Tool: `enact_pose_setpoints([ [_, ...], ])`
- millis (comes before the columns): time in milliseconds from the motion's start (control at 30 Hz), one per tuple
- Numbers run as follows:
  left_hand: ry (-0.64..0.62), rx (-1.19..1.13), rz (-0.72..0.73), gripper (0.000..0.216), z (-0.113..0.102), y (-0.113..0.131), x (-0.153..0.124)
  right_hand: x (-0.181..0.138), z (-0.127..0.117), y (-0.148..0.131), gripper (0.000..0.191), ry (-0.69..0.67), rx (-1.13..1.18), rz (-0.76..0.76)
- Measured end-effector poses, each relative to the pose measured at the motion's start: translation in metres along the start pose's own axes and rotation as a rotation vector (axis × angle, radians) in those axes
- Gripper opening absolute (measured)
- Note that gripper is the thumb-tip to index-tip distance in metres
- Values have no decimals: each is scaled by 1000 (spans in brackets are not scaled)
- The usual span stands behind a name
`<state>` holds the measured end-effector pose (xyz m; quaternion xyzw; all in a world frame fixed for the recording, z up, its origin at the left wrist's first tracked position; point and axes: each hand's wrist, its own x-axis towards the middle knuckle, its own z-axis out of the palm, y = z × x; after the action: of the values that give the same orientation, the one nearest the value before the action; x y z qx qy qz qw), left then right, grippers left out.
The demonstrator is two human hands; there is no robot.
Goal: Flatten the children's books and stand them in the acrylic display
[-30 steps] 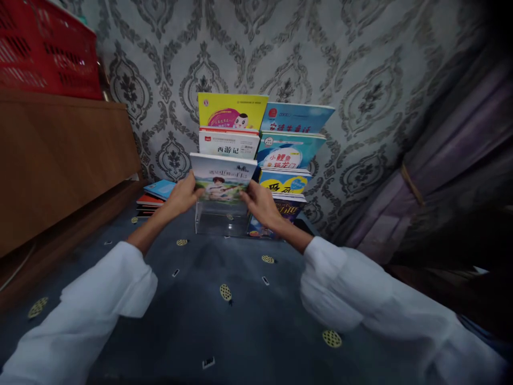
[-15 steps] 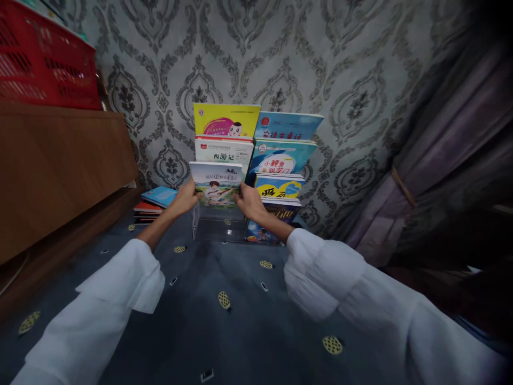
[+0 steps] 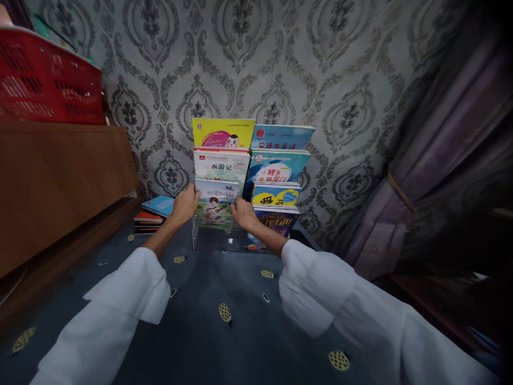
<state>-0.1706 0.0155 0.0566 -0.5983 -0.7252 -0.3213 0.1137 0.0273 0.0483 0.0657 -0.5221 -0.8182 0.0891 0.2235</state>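
A book with a seated figure on its cover [image 3: 216, 206] is gripped at its sides by my left hand [image 3: 185, 205] and my right hand [image 3: 242, 213]. It stands in the left front of a clear acrylic rack [image 3: 218, 243], leaning slightly back. Behind it rise a white book [image 3: 221, 164] and a yellow book [image 3: 223, 131]. The right column holds a blue book [image 3: 282, 136], a teal book [image 3: 280, 163], a yellow-and-blue book [image 3: 274, 195] and a dark blue book [image 3: 276, 220]. My right forearm passes in front of the dark blue one.
Left of the rack lies a small stack of books, a blue one [image 3: 159, 205] on top. A wooden cabinet [image 3: 64, 182] carrying a red basket [image 3: 50, 80] is at the left. A tied curtain [image 3: 385, 224] hangs at the right. The dark patterned cloth [image 3: 192, 331] spreads below.
Both hands have lowered the book with the seated figure further into the rack's left front, uncovering more of the white book. The view has tilted up slightly.
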Motion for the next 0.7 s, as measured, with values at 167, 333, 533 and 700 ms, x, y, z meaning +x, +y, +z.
enact_pose_setpoints([
  [167, 11, 5, -33, 25, 4, -1, 2, -5, 5, -1, 44, 9, 43, -14],
  [333, 2, 7, -48, 25, 6, -2, 4, -5, 9, 0, 45, -13, 63, 5],
  [533, 1, 4, -58, 28, 6, -2, 8, -3, 14, 1, 43, -24, 70, 10],
  [700, 0, -8, -48, 29, 7, -5, 9, -2, 17, 7, 46, -13, 70, -26],
])
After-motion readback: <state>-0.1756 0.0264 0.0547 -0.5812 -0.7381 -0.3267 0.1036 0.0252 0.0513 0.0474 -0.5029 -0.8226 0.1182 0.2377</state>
